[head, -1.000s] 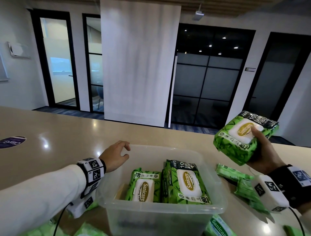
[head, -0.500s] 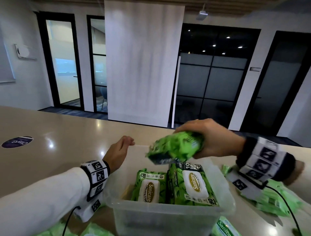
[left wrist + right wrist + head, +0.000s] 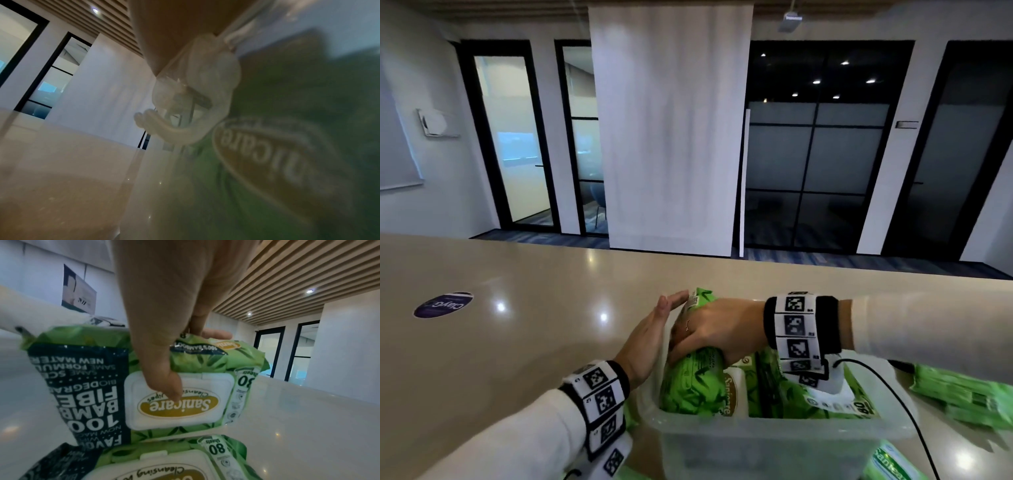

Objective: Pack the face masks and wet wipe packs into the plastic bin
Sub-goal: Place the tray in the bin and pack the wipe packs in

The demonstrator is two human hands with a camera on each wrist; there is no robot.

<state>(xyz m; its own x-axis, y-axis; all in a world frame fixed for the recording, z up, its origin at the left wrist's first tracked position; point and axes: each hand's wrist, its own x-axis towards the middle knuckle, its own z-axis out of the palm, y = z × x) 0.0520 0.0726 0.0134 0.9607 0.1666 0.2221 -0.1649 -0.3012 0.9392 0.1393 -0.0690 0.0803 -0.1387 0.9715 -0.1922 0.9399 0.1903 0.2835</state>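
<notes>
The left hand point(image 3: 650, 337) stands at the left wall of the plastic bin point(image 3: 774, 442), fingers straight and together, flat against the side of the wet wipe pack point(image 3: 693, 383) that is going in; it grips nothing. In the left wrist view the palm point(image 3: 174, 32) lies on the bin rim, and a "Sanicare" label shows blurred through the clear wall.

The right hand point(image 3: 717, 330) has its fingers curled over the top of this pack, w/ the thumb point(image 3: 164, 379) on the white flip lid point(image 3: 179, 400). The pack stands on its edge at the left end of the bin, partly inside, beside other packs point(image 3: 822, 390) already lying there.

The pack looks soft and squashy, a film bag w/ damp sheets, so prob. rather heavy for its size and a bit slippery. The lid is the only stiff part. I judge the best hold is across the thick middle, thumb on the lid and fingers on the back, not at the crimped ends, which would bend.

Hard to see: the bin bottom and how much room is left under the pack. More green packs point(image 3: 962, 397) on the table point(image 3: 517, 291) at right are cut off by the frame edge. Face masks I cannot make out in any view.
</notes>
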